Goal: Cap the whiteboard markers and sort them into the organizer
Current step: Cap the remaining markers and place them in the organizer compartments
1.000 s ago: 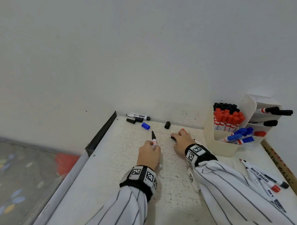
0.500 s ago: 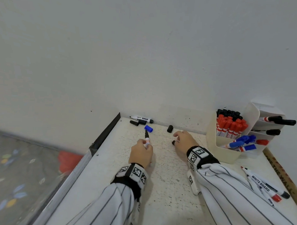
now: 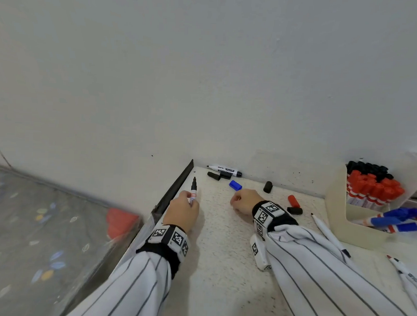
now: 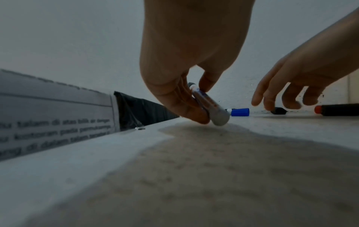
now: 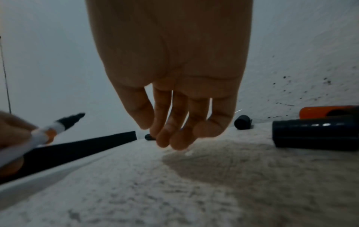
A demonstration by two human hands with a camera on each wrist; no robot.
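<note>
Head view: the left hand (image 3: 182,210) grips an uncapped black whiteboard marker (image 3: 193,188), tip pointing up and away, near the left edge of the speckled white surface (image 3: 222,266). In the left wrist view the fingers (image 4: 174,98) and thumb are curled round the marker barrel (image 4: 211,107), its rear end low, just above the surface. The right hand (image 3: 245,201) hovers low over the surface with fingers (image 5: 174,127) loosely bent, pointing down and holding nothing; their tips are near a blue cap (image 3: 235,185).

Loose black caps (image 3: 219,175) lie beside an uncapped black marker (image 3: 223,169) against the wall (image 3: 206,74); a further black cap (image 3: 268,186) lies to the right. A red cap (image 3: 293,201) and another black cap (image 3: 294,210) lie just right of the right wrist. The cream organizer (image 3: 338,221) stands at the right, holding upright red-capped and black-capped markers (image 3: 373,186) in its rear compartment and blue-capped markers (image 3: 391,219) in the front one. Uncapped markers (image 3: 328,233) lie on the surface in front of it.
</note>
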